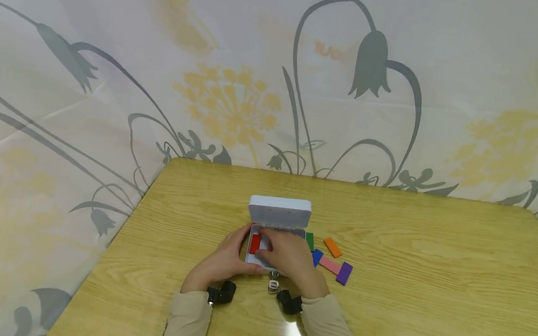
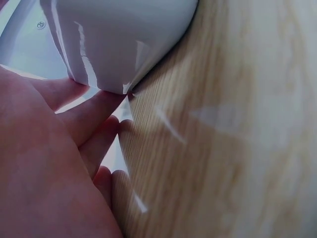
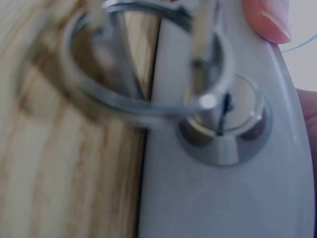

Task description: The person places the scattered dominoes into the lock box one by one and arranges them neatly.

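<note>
A small white metal box (image 1: pixel 280 210) stands on the table with its hinged lid raised. My left hand (image 1: pixel 225 256) holds its left side, thumb along the front wall. In the left wrist view, the fingertips (image 2: pixel 111 101) are at the box's lower edge. My right hand (image 1: pixel 289 253) reaches inside, its thumb and index finger at the two ends of a red block (image 1: pixel 255 244) near the left wall. In the right wrist view, a key ring (image 3: pixel 168 111) hangs by the round lock (image 3: pixel 233 116) on the front wall.
Right of the box lie a green block (image 1: pixel 309 241), an orange block (image 1: pixel 332 247), a blue block (image 1: pixel 317 257), a pink block (image 1: pixel 330 265) and a purple block (image 1: pixel 344 273). The wooden table (image 1: pixel 431 262) ends at a flower-printed cloth (image 1: pixel 238 72) behind.
</note>
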Tool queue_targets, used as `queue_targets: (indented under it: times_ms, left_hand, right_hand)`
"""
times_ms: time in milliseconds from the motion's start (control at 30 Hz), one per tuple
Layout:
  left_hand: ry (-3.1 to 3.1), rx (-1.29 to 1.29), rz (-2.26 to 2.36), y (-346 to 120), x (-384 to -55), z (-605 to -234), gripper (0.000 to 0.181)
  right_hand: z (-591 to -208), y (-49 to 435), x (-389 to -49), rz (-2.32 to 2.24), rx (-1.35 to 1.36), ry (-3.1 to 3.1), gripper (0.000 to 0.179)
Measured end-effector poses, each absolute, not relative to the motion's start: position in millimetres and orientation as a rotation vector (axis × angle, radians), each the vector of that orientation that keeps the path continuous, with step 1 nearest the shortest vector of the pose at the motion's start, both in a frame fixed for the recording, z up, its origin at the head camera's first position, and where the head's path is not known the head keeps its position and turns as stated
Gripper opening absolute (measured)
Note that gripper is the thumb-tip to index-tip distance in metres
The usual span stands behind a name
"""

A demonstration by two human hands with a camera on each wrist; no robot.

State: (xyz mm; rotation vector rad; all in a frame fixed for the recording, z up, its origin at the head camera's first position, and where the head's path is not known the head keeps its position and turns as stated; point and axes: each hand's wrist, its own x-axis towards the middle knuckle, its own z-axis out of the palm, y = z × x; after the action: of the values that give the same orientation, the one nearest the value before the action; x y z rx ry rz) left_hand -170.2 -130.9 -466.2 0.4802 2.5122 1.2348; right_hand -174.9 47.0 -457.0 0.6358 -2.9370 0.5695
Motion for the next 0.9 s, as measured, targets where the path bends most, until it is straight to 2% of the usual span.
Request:
queue_targets:
  times_ms: [300,567,900]
  left_hand:
    - [2.519,0.461,1.213,-129.8,-171.3,-467.5,0.106]
    - [2.513,0.425,1.211,-129.9,-170.1,-466.9,0.107]
    - [2.538,0.447,1.196,-131.5,-171.0,-467.1,0.108]
  right_hand:
    - [-451.9,52.4,-173.3,0.802,0.622,-2.910,0.027]
    - [-447.6,58.9,-167.4,0.965,0.716,-2.877,0.025]
    - [-445.3,69.6,-153.9,1.072,0.627,-2.882,0.024]
